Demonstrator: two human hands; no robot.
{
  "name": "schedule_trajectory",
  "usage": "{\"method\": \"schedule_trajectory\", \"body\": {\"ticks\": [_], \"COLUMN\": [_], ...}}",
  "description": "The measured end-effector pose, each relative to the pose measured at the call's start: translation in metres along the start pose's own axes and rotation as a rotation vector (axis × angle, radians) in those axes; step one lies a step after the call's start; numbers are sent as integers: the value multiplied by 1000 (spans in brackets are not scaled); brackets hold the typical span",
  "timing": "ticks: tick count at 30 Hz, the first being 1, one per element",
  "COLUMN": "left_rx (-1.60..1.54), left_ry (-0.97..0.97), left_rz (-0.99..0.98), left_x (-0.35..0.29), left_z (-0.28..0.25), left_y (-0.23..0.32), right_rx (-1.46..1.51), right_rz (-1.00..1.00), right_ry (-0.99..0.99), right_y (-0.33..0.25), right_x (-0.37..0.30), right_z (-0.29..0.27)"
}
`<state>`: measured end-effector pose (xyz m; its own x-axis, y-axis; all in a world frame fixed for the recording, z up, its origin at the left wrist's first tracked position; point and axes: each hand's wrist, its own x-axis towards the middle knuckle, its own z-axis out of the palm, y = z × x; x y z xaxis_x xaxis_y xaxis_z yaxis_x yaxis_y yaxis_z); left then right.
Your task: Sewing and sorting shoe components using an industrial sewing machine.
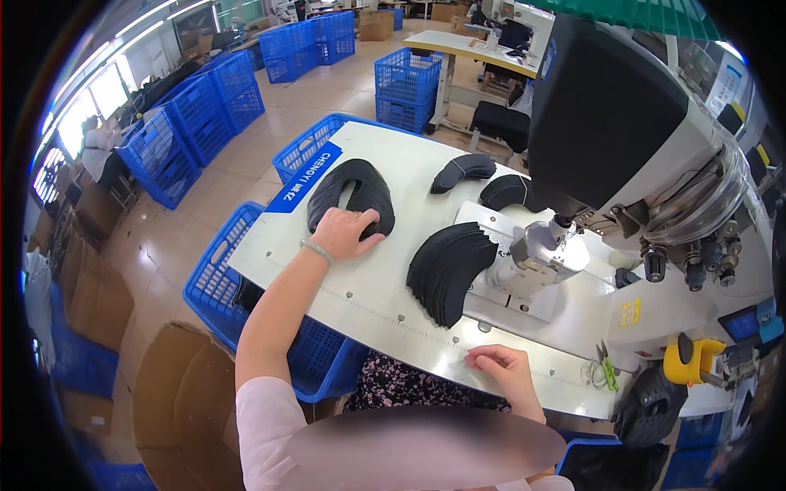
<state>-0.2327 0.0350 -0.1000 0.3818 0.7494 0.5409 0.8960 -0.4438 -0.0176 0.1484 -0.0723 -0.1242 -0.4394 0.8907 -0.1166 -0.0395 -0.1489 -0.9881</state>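
My left hand (348,235) lies over the near end of a ring-shaped stack of black curved pieces (372,190) at the table's left. Its fingers curl over the stack's edge, with the thumb at the right side; the fingertips are partly hidden. Close to the front edge, my right hand (506,375) has thumb and fingers drawn together; anything between them is too small to tell. Between my hands a fanned stack of black curved pieces (449,274) sits beside the sewing machine (544,258). Farther back lie a tied black bundle (463,170) and another black curved stack (505,192).
Green-handled snips (607,368) lie at the right front edge. The machine's dark head (610,106) overhangs the table's right side. Blue crates (217,274) stand against the left side, and a large cardboard box (176,401) is on the floor. A yellow holder (692,360) sits far right.
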Motion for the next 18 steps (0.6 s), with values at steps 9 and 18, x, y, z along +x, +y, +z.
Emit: {"method": "schedule_trajectory", "body": {"ticks": [9, 18], "left_rx": [162, -260], "left_ry": [250, -1519], "left_rz": [-207, -490], "left_x": [-8, -235], "left_z": [-46, -30], "left_y": [70, 218], "right_rx": [-52, -890], "right_rz": [-42, -690], "right_ry": [55, 170], "right_y": [4, 6], "right_x": [-7, -16], "right_z": [4, 21]}}
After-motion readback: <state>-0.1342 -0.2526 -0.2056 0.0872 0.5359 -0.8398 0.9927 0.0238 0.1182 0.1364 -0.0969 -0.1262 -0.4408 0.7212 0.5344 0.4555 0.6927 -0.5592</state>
